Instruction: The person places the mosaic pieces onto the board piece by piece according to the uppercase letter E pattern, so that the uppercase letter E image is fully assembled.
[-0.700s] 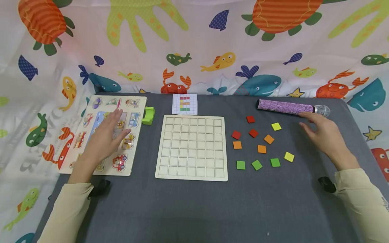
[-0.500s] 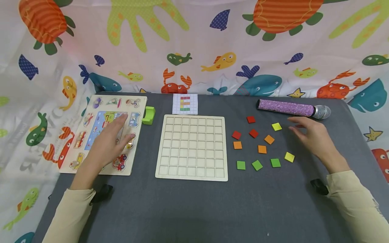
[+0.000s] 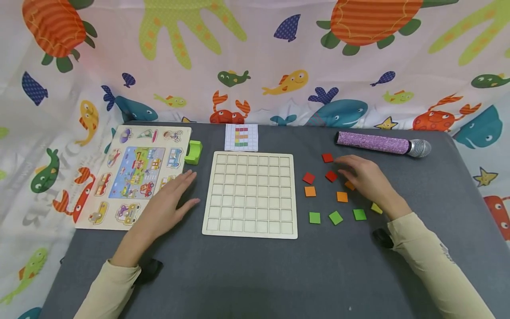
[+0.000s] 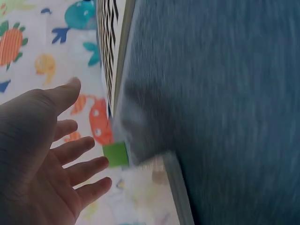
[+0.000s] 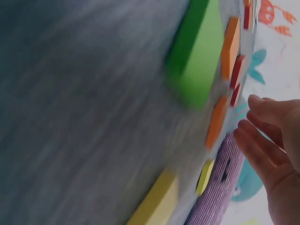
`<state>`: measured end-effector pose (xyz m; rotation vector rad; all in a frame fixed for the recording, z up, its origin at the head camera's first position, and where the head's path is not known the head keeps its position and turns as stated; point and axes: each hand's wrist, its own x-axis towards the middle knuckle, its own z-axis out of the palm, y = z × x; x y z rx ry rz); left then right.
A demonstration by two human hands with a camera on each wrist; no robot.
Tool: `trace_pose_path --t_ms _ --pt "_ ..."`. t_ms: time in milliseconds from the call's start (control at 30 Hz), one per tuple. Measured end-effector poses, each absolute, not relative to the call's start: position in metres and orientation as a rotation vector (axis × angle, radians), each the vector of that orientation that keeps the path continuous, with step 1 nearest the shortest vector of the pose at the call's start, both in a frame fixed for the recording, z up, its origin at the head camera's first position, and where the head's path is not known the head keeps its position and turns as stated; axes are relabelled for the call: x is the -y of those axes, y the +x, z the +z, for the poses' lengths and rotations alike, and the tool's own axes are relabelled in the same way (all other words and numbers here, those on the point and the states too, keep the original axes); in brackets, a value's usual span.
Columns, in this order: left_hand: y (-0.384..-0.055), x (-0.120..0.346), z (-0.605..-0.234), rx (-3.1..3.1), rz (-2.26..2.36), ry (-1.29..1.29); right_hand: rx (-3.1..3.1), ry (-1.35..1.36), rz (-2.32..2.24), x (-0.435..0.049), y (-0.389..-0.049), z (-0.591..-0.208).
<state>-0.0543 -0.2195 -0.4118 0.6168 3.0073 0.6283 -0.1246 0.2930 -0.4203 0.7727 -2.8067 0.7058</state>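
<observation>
My left hand hovers with fingers extended over the right edge of the picture puzzle board, holding nothing. In the left wrist view its fingers are spread and slightly bent. Above the loose tiles, my right hand reaches leftward with nothing in its fingers. Nearest its fingertips are a red tile and another red tile. An orange tile and a yellow tile are partly covered by this hand. Between the hands lies a wooden grid board with bare square cells.
A pattern card with coloured squares lies behind the grid board. A green holder stands beside the puzzle board. At the back right lies a purple glittery microphone. Several green tiles lie right of the grid board.
My right hand has moved left from beside the microphone to over the coloured tiles. My left hand has shifted right and nearer the front, uncovering the puzzle board's middle picture.
</observation>
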Motion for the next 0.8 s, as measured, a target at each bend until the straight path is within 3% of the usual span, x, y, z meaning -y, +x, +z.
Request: trace_pose_path --t_ms 467,800 --pt "-0.043 0.203 -0.424 -2.769 0.545 0.741 3.002 0.727 0.708 -0.267 -0.162 -0.419" --pt "-0.042 0.204 -0.427 -2.705 0.506 0.751 3.042 0.680 0.737 -0.262 -0.170 -0.415"
